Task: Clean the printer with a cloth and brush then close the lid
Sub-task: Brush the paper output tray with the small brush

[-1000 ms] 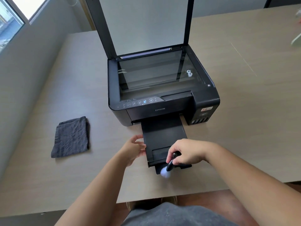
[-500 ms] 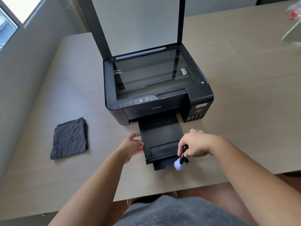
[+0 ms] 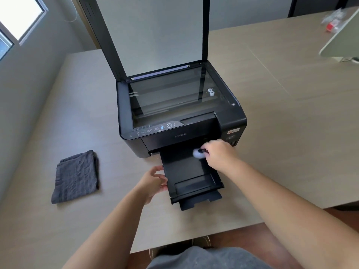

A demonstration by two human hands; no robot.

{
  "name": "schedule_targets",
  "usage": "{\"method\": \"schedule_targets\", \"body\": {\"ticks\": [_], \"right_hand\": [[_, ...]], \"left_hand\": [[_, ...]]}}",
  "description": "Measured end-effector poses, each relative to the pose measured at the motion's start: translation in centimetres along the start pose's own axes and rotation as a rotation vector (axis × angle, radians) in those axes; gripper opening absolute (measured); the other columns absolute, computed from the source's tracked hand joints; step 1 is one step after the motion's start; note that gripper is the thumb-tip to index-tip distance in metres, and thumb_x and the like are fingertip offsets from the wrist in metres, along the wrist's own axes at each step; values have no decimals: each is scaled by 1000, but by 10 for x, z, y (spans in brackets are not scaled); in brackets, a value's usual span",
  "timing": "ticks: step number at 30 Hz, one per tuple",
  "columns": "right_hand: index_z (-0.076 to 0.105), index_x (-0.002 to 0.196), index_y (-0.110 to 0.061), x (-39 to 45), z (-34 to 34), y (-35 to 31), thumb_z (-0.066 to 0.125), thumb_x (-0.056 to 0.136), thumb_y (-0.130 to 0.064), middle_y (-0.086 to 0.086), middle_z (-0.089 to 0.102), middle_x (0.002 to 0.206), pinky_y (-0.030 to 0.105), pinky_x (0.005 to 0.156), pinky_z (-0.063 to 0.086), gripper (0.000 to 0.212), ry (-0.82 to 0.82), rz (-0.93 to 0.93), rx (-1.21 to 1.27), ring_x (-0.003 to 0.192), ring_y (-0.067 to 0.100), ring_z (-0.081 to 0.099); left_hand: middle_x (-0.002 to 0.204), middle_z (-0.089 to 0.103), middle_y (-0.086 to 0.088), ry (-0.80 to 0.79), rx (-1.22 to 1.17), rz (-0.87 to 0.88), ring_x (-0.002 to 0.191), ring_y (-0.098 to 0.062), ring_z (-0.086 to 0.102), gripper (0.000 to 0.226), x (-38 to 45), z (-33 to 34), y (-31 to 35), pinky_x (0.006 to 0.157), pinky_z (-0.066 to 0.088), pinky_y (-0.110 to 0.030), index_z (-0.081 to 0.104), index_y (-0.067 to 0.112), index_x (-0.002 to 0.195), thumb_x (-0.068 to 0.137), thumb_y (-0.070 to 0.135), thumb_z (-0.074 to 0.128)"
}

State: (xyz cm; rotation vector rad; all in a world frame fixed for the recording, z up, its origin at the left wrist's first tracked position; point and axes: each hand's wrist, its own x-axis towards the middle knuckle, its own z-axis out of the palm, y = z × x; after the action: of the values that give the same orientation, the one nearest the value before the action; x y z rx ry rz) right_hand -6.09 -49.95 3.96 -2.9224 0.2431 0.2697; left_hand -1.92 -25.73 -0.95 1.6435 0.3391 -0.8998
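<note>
Nearest us, our left hand (image 3: 153,181) rests against the left edge of the pulled-out output tray (image 3: 186,171), fingers loosely curled on its rim, holding nothing. Further in, our right hand (image 3: 219,153) is pinched around the brush (image 3: 198,153), its handle lying crosswise and its pale bristle head pointing left onto the tray's inner end, just below the printer (image 3: 180,117) front. The cloth (image 3: 76,176) lies folded near the table's (image 3: 291,133) left edge, closer to our left hand. Beyond, the lid (image 3: 155,35) stands upright, not yet closed.
</note>
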Motion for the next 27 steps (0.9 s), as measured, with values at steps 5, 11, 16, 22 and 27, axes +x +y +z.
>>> {"method": "schedule_targets", "body": {"ticks": [5, 11, 16, 22, 27], "right_hand": [[59, 110, -12, 21, 6, -29, 49, 88, -6, 12, 61, 107, 35, 74, 44, 25, 99, 42, 24, 104, 32, 54], [68, 110, -24, -6, -10, -57, 54, 90, -25, 6, 64, 114, 36, 85, 53, 24, -354, -206, 128, 100, 28, 62], [66, 106, -15, 22, -28, -28, 52, 89, -28, 12, 66, 105, 33, 70, 48, 26, -131, 56, -53, 93, 35, 62], [64, 114, -30, 14, -2, -74, 55, 88, -23, 6, 64, 118, 37, 88, 52, 28, -293, -199, 144, 105, 30, 61], [72, 101, -22, -7, -30, -38, 59, 83, -22, 6, 69, 103, 36, 82, 55, 22, -476, -202, -102, 94, 27, 65]], "left_hand": [[105, 57, -17, -6, -28, 2, 92, -28, 62, 46, -3, -1, -2, 87, 57, -38, 54, 13, 127, 89, -14, 50], [95, 57, -12, -19, -42, 7, 86, -24, 62, 49, -10, 2, 0, 78, 58, -30, 53, 16, 125, 89, -17, 47], [96, 55, -13, -16, -34, -3, 93, -27, 60, 53, -8, -1, -1, 86, 56, -34, 52, 13, 131, 88, -17, 48], [96, 55, -12, -27, -65, -1, 88, -25, 60, 49, -10, 2, 1, 87, 56, -36, 51, 14, 126, 89, -17, 46], [102, 56, -14, -34, -63, -10, 96, -27, 61, 50, -10, -1, -2, 88, 56, -36, 53, 16, 126, 88, -17, 48]]}}
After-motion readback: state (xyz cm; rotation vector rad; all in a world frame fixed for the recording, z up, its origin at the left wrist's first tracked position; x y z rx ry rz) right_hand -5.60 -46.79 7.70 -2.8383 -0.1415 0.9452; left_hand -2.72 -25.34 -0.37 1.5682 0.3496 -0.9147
